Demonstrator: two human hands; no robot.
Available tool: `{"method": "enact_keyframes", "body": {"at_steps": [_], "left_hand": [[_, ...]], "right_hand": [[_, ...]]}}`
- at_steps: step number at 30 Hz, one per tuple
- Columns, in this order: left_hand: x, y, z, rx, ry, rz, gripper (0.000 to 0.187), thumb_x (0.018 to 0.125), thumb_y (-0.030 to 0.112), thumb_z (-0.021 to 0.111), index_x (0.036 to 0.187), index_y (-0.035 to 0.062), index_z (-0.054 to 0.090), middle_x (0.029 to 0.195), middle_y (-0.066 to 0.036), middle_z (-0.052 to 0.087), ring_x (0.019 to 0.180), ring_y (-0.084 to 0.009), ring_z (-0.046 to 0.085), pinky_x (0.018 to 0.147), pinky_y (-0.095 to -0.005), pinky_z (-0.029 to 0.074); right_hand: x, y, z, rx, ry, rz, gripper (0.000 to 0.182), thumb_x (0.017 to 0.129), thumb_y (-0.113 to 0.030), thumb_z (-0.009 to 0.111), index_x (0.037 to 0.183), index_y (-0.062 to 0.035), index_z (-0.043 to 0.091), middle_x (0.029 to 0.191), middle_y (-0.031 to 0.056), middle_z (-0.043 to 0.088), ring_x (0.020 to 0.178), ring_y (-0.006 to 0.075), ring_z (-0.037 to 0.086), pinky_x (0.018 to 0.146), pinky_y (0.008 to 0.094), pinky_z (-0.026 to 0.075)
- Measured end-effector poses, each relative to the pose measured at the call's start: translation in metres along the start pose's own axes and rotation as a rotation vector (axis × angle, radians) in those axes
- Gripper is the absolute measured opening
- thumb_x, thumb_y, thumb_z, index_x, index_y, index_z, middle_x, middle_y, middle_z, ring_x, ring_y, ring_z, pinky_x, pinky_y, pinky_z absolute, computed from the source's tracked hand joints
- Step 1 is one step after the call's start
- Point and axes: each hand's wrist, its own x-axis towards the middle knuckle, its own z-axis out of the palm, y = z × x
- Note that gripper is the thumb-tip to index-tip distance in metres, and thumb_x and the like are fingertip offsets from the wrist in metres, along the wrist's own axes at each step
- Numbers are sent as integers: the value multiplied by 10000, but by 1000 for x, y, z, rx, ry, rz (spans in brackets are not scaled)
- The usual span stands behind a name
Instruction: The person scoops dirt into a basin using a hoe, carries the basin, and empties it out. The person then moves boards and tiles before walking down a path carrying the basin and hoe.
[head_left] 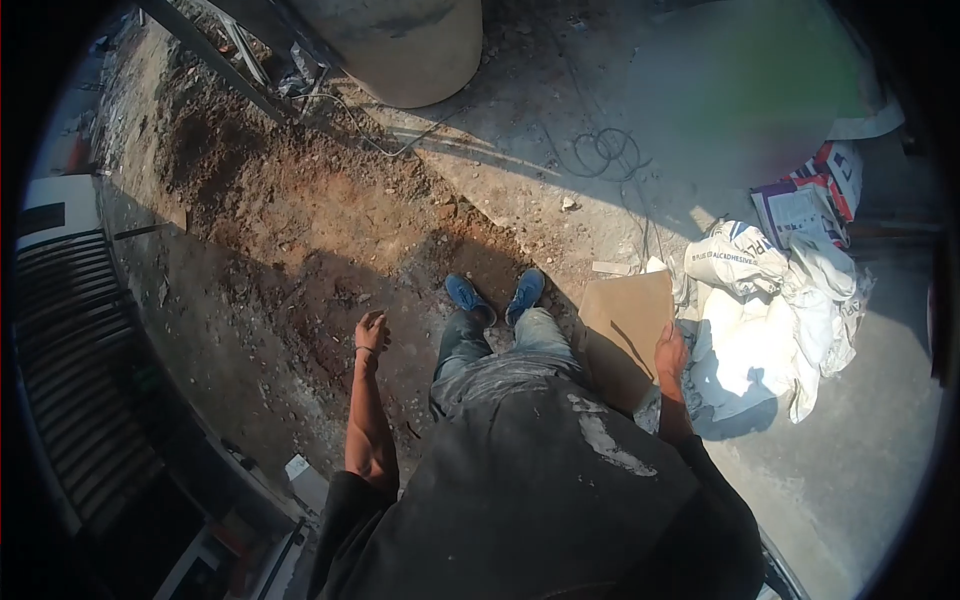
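Note:
My right hand (671, 350) is closed on the edge of a large flat tan tile (625, 318), carried at my right side beside my leg. A dark slanting shadow crosses the tile, and its lower part goes out of sight behind my shirt. My left hand (372, 332) hangs out to the left above the dirt, with its fingers loosely bent and nothing visible in them. A dark band circles that wrist.
Rough reddish soil (330, 215) with rubble lies ahead. White adhesive bags (750, 320) are heaped right of the tile, near printed packs (795, 210). A loose wire coil (605, 152) rests on the concrete. A big round container (410, 50) stands ahead, a slatted metal gate (75, 350) left.

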Motion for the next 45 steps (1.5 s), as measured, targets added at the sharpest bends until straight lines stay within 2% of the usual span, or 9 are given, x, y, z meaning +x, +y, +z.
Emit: {"method": "enact_keyframes", "body": {"at_steps": [4, 8, 11, 16, 19, 24, 35, 41, 45], "left_hand": [[33, -37, -21, -164, 64, -51, 303, 813, 217, 508, 1082, 80, 533, 631, -92, 560, 460, -166, 539, 387, -272, 405], [31, -114, -30, -256, 123, -285, 292, 805, 197, 504, 1076, 94, 534, 627, -94, 558, 437, -184, 528, 381, -292, 410], [7, -104, -31, -283, 140, -442, 292, 798, 194, 519, 1077, 109, 535, 636, -84, 562, 435, -190, 522, 395, -305, 420], [-15, -97, -2, -395, 296, -332, 250, 807, 190, 518, 1046, 121, 547, 638, -58, 562, 458, -165, 523, 417, -293, 423], [-21, -71, 25, -644, 359, -354, 245, 810, 192, 521, 1045, 125, 541, 628, -47, 556, 481, -151, 527, 421, -283, 409], [-73, -56, 81, -772, 311, -289, 258, 813, 221, 529, 1054, 129, 530, 627, -32, 554, 491, -140, 524, 444, -272, 405], [-176, -195, 169, -890, 480, -592, 197, 810, 223, 500, 967, 108, 537, 584, -41, 527, 455, -160, 511, 405, -294, 406], [-188, -231, 183, -885, 397, -788, 163, 827, 233, 482, 928, 115, 532, 610, -19, 528, 474, -138, 512, 424, -282, 412], [-173, -186, 149, -929, 548, -576, 185, 822, 218, 478, 968, 119, 536, 606, -21, 526, 467, -130, 507, 419, -278, 408]], "right_hand": [[11, -25, -1, 47, 5, 5, 414, 891, -359, 352, 861, -1, 557, 797, 278, 572, 778, 438, 546, 693, 502, 426], [7, -26, 18, 22, -20, -3, 441, 883, -383, 356, 876, 3, 570, 807, 271, 578, 790, 434, 546, 705, 496, 426], [8, -33, 4, 70, -21, 77, 457, 884, -397, 340, 890, -16, 592, 809, 240, 594, 799, 424, 553, 710, 495, 425], [47, -30, 0, -16, -150, -14, 491, 879, -403, 324, 880, 11, 589, 865, 267, 581, 836, 426, 548, 747, 486, 421], [117, -70, 3, -62, -179, -153, 499, 877, -409, 322, 887, 17, 582, 872, 279, 574, 845, 431, 543, 748, 483, 421], [163, -91, -32, -116, -271, -384, 484, 881, -417, 319, 901, 3, 559, 842, 282, 570, 809, 456, 533, 726, 485, 424], [172, -149, -73, -267, -164, -550, 444, 886, -406, 329, 886, -1, 511, 804, 296, 563, 826, 470, 516, 736, 514, 398], [176, -165, -56, -218, -158, -631, 438, 878, -392, 347, 868, 9, 521, 818, 296, 559, 822, 472, 515, 712, 511, 402], [192, -179, -36, -74, -163, -613, 447, 868, -391, 358, 837, 15, 541, 827, 278, 569, 821, 462, 524, 702, 496, 407]]}}
